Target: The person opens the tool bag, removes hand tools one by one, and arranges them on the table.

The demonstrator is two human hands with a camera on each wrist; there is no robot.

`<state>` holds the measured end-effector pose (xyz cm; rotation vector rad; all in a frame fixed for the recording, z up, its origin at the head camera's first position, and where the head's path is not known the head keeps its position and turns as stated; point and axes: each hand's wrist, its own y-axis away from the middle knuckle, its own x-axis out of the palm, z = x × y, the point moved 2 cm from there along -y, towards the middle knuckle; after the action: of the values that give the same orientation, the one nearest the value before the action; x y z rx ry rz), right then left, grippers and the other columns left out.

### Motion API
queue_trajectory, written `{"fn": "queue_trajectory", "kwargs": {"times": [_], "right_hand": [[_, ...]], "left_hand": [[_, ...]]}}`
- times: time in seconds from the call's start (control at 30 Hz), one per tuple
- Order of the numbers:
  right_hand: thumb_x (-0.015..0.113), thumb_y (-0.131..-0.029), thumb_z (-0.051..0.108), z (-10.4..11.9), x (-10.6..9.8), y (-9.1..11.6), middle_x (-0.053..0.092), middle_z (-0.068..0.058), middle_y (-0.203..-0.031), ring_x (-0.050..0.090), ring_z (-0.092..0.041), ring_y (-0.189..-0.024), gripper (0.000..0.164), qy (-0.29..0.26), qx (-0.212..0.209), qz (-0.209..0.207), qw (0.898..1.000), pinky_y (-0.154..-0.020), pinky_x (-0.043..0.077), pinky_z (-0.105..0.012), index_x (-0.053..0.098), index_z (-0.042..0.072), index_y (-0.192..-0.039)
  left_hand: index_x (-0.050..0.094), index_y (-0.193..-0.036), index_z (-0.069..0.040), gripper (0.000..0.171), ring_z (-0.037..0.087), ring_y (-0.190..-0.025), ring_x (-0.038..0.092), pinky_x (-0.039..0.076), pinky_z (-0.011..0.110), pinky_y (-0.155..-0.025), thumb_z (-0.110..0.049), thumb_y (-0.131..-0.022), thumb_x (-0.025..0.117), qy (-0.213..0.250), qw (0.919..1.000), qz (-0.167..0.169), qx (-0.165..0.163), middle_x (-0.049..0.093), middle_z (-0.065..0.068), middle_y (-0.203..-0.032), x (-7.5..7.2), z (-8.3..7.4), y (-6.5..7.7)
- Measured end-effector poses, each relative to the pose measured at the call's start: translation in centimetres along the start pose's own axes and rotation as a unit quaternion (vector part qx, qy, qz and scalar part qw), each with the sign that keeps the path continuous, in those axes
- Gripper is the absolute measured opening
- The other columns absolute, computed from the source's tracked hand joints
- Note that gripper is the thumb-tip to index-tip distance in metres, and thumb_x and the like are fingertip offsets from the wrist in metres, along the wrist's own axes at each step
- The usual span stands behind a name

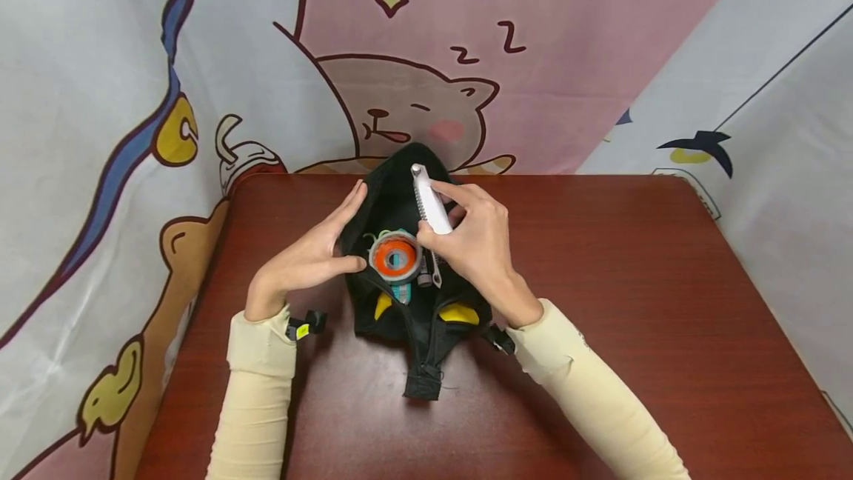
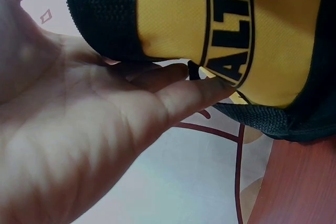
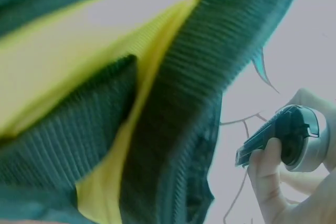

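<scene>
A black tool bag (image 1: 389, 206) with yellow panels stands unzipped on the table. My right hand (image 1: 476, 235) grips a slim white tool (image 1: 436, 210) with a ridged edge above the bag's opening; its exact kind is unclear. In the right wrist view the tool (image 3: 294, 137) shows a dark, narrow body and a rounded grey end. My left hand (image 1: 313, 254) touches the bag's left side, fingers extended. Against the yellow lettered panel (image 2: 283, 40) those fingers lie nearly straight. Inside the bag sits an orange roll with a grey rim (image 1: 395, 258).
Beside the roll in the bag are a dark cylindrical item (image 1: 425, 272) and a small metal wrench-like tool (image 1: 436, 272). A black strap (image 1: 423, 384) hangs toward the front of the reddish-brown table (image 1: 600, 280). Printed cloth (image 1: 566, 35) surrounds the table.
</scene>
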<state>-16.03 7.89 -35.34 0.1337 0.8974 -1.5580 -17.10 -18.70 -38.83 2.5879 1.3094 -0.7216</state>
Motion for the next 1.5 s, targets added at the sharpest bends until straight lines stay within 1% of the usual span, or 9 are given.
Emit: {"fn": "queue_trajectory", "kwargs": {"times": [0.17, 0.3, 0.43, 0.63, 0.8, 1.0, 1.23, 1.33, 1.5], "right_hand": [[0.089, -0.079, 0.023, -0.3, -1.6, 0.1, 0.078, -0.010, -0.111, 0.070, -0.021, -0.078, 0.054, -0.007, -0.004, -0.042, 0.999, -0.065, 0.056, -0.033, 0.083, 0.011, -0.131], [0.090, -0.077, 0.021, -1.0, -2.6, 0.3, 0.078, -0.011, -0.105, 0.071, -0.022, -0.081, 0.055, -0.017, -0.010, -0.073, 0.997, -0.070, 0.054, -0.021, 0.084, 0.010, -0.130], [0.090, -0.076, 0.017, -2.1, -3.4, 0.7, 0.077, -0.013, -0.105, 0.071, -0.022, -0.083, 0.055, -0.019, -0.001, -0.097, 0.995, -0.072, 0.052, -0.012, 0.083, 0.008, -0.130], [0.089, -0.077, 0.012, -4.2, -4.9, 1.4, 0.077, -0.012, -0.108, 0.070, -0.021, -0.084, 0.055, -0.001, 0.024, -0.129, 0.991, -0.072, 0.051, -0.010, 0.083, 0.009, -0.131], [0.087, -0.076, 0.012, -6.4, -5.6, 2.1, 0.076, -0.013, -0.106, 0.068, -0.016, -0.085, 0.056, 0.009, 0.042, -0.152, 0.987, -0.071, 0.052, -0.014, 0.083, 0.011, -0.132], [0.086, -0.077, 0.014, -9.1, -5.4, 3.0, 0.074, -0.016, -0.104, 0.068, -0.020, -0.085, 0.056, 0.019, 0.066, -0.152, 0.986, -0.071, 0.049, -0.013, 0.082, 0.009, -0.133], [0.087, -0.081, 0.015, -12.2, -4.5, 3.9, 0.074, -0.018, -0.109, 0.072, -0.030, -0.086, 0.057, 0.065, 0.089, -0.111, 0.988, -0.071, 0.044, -0.008, 0.079, 0.006, -0.136], [0.087, -0.080, 0.017, -13.4, -4.1, 4.3, 0.075, -0.019, -0.108, 0.073, -0.032, -0.085, 0.058, 0.092, 0.087, -0.094, 0.988, -0.071, 0.047, -0.016, 0.079, 0.004, -0.136], [0.087, -0.081, 0.017, -14.8, -3.5, 5.2, 0.075, -0.025, -0.109, 0.073, -0.038, -0.085, 0.059, 0.114, 0.088, -0.065, 0.987, -0.073, 0.054, -0.042, 0.078, 0.001, -0.136]], "left_hand": [[0.001, -0.179, -0.009, 0.111, 0.033, -0.171, -0.004, 0.007, 0.064, -0.134, -0.003, -0.095, 0.073, 0.001, 1.0000, 0.000, -0.003, -0.010, 0.008, -0.186, 0.0, 0.0, 0.0], [0.001, -0.179, -0.009, 0.110, 0.034, -0.171, -0.003, 0.007, 0.065, -0.134, -0.003, -0.095, 0.072, 0.001, 1.0000, 0.000, -0.004, -0.010, 0.008, -0.186, 0.0, 0.0, 0.1], [0.001, -0.179, -0.008, 0.110, 0.034, -0.171, -0.003, 0.007, 0.065, -0.134, -0.003, -0.095, 0.072, 0.001, 1.0000, 0.001, -0.003, -0.010, 0.009, -0.186, 0.0, 0.0, 0.1], [0.000, -0.179, -0.009, 0.110, 0.034, -0.171, -0.003, 0.007, 0.065, -0.134, -0.004, -0.096, 0.072, 0.004, 1.0000, 0.003, -0.001, -0.011, 0.008, -0.186, 0.0, 0.0, 0.1], [0.000, -0.179, -0.009, 0.109, 0.034, -0.171, -0.003, 0.007, 0.065, -0.134, -0.004, -0.096, 0.072, 0.004, 1.0000, 0.004, 0.000, -0.011, 0.008, -0.186, -0.1, -0.1, 0.1], [0.000, -0.179, -0.009, 0.109, 0.033, -0.171, -0.004, 0.007, 0.064, -0.134, -0.003, -0.097, 0.072, 0.006, 1.0000, 0.004, 0.002, -0.011, 0.008, -0.186, -0.1, 0.0, 0.0], [0.001, -0.179, -0.009, 0.109, 0.033, -0.171, -0.004, 0.007, 0.065, -0.134, -0.003, -0.096, 0.071, 0.005, 1.0000, 0.004, 0.000, -0.011, 0.008, -0.186, -0.1, 0.0, 0.1], [0.001, -0.179, -0.009, 0.109, 0.033, -0.171, -0.004, 0.007, 0.065, -0.134, -0.003, -0.097, 0.071, 0.005, 1.0000, 0.005, 0.000, -0.011, 0.008, -0.186, -0.1, 0.0, 0.1], [0.000, -0.179, -0.009, 0.108, 0.033, -0.171, -0.004, 0.007, 0.065, -0.134, -0.005, -0.097, 0.071, 0.004, 1.0000, 0.007, 0.002, -0.011, 0.008, -0.186, 0.0, 0.1, 0.1]]}}
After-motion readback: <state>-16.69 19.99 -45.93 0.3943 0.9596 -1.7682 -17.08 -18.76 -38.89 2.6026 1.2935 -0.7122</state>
